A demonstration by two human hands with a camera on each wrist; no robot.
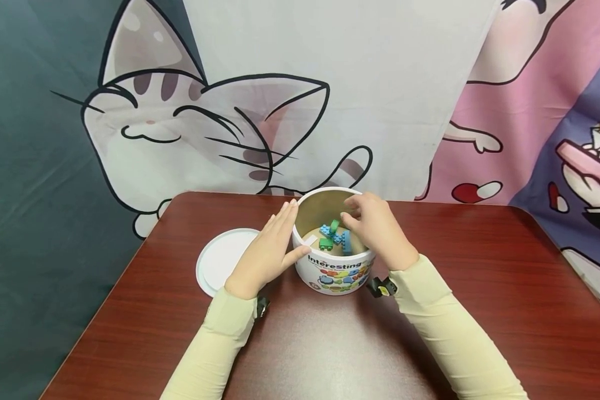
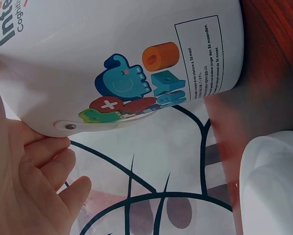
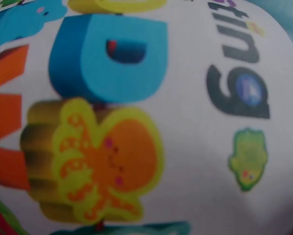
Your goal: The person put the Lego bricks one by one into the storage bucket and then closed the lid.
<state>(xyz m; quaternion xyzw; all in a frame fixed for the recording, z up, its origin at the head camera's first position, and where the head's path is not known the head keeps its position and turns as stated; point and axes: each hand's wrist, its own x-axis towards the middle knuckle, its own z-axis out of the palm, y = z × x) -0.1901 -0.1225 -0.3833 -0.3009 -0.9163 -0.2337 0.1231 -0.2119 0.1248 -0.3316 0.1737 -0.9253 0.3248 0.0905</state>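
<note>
A round white bucket (image 1: 306, 273) with a printed "Interesting" label stands upright on the table, its top uncovered. Inside it lie several toy blocks, among them a green block (image 1: 326, 244) and a blue block (image 1: 347, 243). My left hand (image 1: 265, 250) rests against the bucket's left side with fairly straight fingers; in the left wrist view its fingers (image 2: 51, 154) touch the outer wall by a rivet. My right hand (image 1: 380, 228) reaches over the right rim, fingers bent above the blocks, and nothing shows between them. Only the printed wall (image 3: 195, 161) fills the right wrist view.
A round white lid (image 1: 220, 261) lies on the table left of the bucket, partly behind my left hand. The reddish-brown table (image 1: 480, 266) extends to both sides. Behind it hangs a cloth (image 1: 390, 100) printed with cartoon cats.
</note>
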